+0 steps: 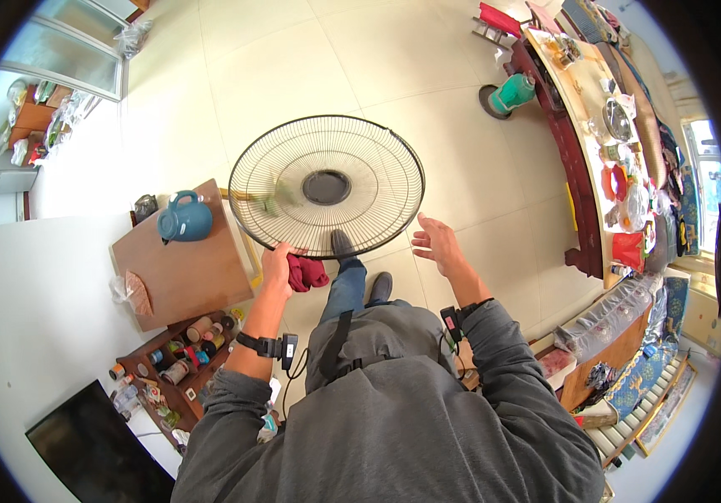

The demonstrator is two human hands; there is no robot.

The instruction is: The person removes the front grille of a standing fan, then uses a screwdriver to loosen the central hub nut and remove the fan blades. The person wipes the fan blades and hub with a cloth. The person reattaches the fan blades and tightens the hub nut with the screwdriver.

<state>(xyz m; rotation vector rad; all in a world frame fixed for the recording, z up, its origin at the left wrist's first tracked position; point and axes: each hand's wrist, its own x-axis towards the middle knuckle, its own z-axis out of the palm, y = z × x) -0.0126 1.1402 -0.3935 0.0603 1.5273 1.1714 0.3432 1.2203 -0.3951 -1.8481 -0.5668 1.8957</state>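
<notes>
Left hand (277, 268) grips the fan grille (353, 221), right hand (442, 246) free

The fan grille, round and black-wired with a dark central disc, is held up just to the right of the brown tabletop (177, 277), its left edge overlapping the tabletop's corner in this view. The left hand, to the right of the tabletop, is closed over the grille's near rim. A dark red cloth (306, 273) is bunched at those same fingers, under the rim; how firmly it is held cannot be told. The right hand, farther right from the tabletop, is spread wide and holds nothing. Its fingertips come very near the rim; whether one brushes it is hard to tell.

The step in hand looks like handling the grille for a wipe, at a point where one hand carries the weight. The next move seems to call for the right hand to close on the rim, so that the left can turn the grille or work the cloth along the wires. With a single grip, the far side could dip or swing towards the tabletop, where a blue jug (186, 219) stands, so keeping the grille clear of that edge looks wise.
</notes>
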